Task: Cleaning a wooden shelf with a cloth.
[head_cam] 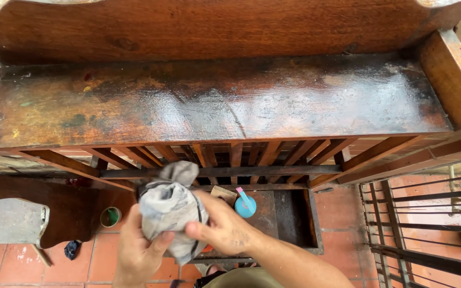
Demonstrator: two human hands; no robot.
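The grey rag (169, 209) is crumpled into a soft bundle, stained dark in its folds, and it is held in the air in front of the wooden furniture, below its top board. The left hand (141, 249) has a closed grip on the rag from below, and the right hand (225, 228) presses its fingers closed on the side of it. The wet dark table (214, 101) above has raised wooden edges at the back and right side, with free space along it. Under it stand slats (236, 157), a blue cup (245, 205) and a green cup (110, 217) on a red tile floor (6, 264); a metal railing (428, 213) is at right.
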